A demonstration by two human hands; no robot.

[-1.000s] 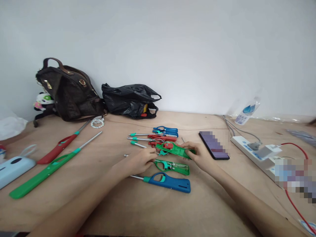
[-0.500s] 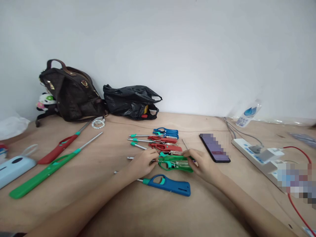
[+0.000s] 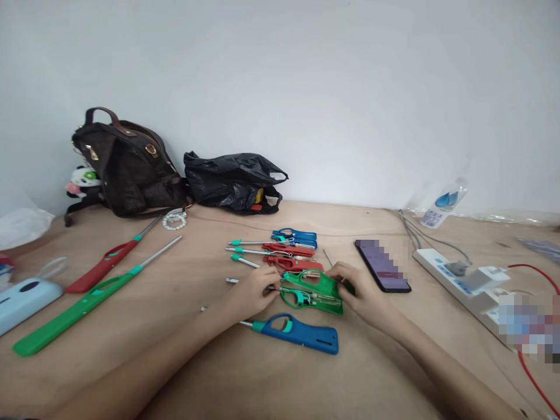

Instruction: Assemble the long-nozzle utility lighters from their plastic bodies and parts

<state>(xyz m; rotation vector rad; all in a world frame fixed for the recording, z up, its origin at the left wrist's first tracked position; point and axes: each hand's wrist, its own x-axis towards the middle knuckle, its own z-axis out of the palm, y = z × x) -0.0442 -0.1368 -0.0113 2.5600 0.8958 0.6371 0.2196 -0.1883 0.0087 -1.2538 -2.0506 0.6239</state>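
Observation:
Green lighter halves (image 3: 324, 300) lie in the middle of the table, with metal parts and a teal trigger showing inside. My left hand (image 3: 258, 291) pinches the metal tube end at their left. At their right end, my right hand (image 3: 354, 286) has its fingers closed on a green casing (image 3: 321, 282) and a thin metal rod (image 3: 328, 258) sticks up past the fingertips. A whole blue lighter (image 3: 301, 333) lies nearer to me. Opened red lighters (image 3: 293, 263) and blue lighter parts (image 3: 297, 237) lie in a column behind.
On the left are a red lighter (image 3: 102, 268), a green lighter (image 3: 83, 312) and a light blue device (image 3: 30, 300). A backpack (image 3: 126, 169) and black plastic bag (image 3: 231, 181) stand behind. To the right are a phone (image 3: 378, 262), power strip (image 3: 450, 277) and bottle (image 3: 444, 204).
The green casing by my right hand has turned and now shows its broad face above the other half. Both hands have hardly shifted.

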